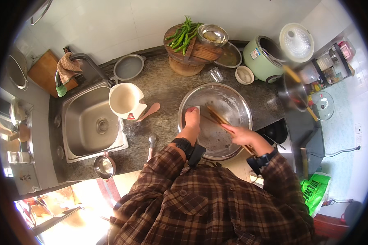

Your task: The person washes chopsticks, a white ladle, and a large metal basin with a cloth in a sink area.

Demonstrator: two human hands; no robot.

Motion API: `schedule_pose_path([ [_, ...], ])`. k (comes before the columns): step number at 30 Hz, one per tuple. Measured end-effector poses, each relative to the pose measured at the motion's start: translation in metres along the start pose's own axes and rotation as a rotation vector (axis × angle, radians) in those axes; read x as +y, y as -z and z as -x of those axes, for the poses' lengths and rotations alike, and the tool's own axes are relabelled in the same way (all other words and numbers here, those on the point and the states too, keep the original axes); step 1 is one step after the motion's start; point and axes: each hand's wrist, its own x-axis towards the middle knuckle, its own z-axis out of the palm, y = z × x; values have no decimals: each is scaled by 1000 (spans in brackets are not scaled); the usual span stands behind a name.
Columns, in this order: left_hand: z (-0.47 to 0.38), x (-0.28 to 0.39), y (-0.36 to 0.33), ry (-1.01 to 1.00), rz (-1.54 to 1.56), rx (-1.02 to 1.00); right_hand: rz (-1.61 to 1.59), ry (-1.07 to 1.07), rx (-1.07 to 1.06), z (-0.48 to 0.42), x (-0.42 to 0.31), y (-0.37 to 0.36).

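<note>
In front of me a wide stainless steel basin [219,134] sits at the counter's front edge, its inside wet and streaked with whitish residue. My right hand [241,135] grips a bundle of wooden chopsticks [216,116], whose blurred far ends slant over the basin's middle. At the basin's left side, my left hand [192,118] is closed, with a small pale thing [197,107] showing at its fingers; what it is cannot be made out. A dark device is strapped to each wrist.
Left stand a sink [89,131], a cream pot [126,99], a pink spatula [151,111] and a metal cup [105,167]. Green peppers [184,36] lie on a lidded wooden tub [184,65]. Right are a small bowl [244,75], an open rice cooker [259,61] and a stove.
</note>
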Motion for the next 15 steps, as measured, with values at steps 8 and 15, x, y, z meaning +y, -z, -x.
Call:
schedule_pose_path([
  [8,-2,-9,-8,-400,-244,77,-699,83,119,33,-6,-8],
  [15,46,15,-41,8,219,-605,-657,335,394,6,-20,-31],
])
